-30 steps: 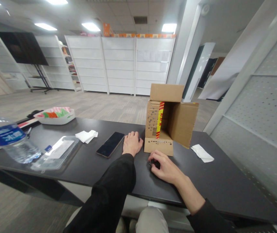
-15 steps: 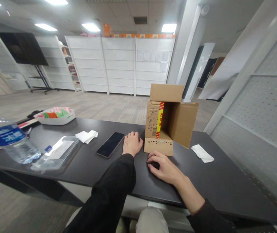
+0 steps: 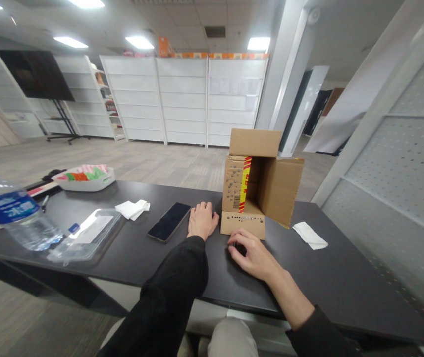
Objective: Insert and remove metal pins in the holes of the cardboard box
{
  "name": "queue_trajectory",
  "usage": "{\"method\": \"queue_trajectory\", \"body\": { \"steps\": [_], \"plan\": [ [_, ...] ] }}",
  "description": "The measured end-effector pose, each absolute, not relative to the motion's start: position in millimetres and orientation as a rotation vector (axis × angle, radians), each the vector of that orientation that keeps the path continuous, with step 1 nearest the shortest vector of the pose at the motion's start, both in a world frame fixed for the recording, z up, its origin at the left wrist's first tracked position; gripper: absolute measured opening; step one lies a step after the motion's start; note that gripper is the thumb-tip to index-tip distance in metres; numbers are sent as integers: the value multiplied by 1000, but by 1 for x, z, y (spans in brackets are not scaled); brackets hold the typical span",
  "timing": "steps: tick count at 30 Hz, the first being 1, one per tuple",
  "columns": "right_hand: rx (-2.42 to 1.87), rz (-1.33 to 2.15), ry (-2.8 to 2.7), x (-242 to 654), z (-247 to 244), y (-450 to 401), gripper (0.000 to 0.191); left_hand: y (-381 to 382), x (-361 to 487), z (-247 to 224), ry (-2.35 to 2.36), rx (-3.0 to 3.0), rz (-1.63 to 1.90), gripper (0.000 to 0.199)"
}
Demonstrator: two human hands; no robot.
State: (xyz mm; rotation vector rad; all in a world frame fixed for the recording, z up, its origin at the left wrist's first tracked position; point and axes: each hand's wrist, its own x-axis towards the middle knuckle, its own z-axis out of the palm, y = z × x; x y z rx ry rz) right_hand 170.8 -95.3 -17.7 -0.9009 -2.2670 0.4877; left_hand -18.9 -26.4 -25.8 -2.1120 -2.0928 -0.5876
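My left hand (image 3: 202, 220) lies palm down on the dark tabletop (image 3: 193, 267), its fingers stretched forward. A black phone (image 3: 169, 222) is just to its left. On its other side stands an open cardboard box (image 3: 233, 183), with holes in its side and yellow-red tape down the edge. The box's lower front flap (image 3: 243, 225) hangs toward me, with a row of holes and small shiny spots. Near this flap, my right hand (image 3: 251, 254) is curled with thumb and index finger brought near each other. A tiny ridged thing shows at their tips, too small to name.
To the left are a folded tissue (image 3: 132, 209), a clear plastic case (image 3: 87, 237), a water bottle (image 3: 15, 210) and a white basket (image 3: 85, 183) of colourful items. Another tissue (image 3: 310, 235) lies right of the box. A perforated panel (image 3: 412, 163) borders the right side.
My right hand has shifted slightly to the right and its fingers have moved a little. The left hand and the box stay in place.
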Motion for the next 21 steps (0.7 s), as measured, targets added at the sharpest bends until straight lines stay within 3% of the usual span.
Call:
{"method": "queue_trajectory", "body": {
  "steps": [21],
  "plan": [
    [-1466,24,-2039,176,-16,-55,23,-29,-18,-22,-2115,-2112,-576,20]
  ]
}}
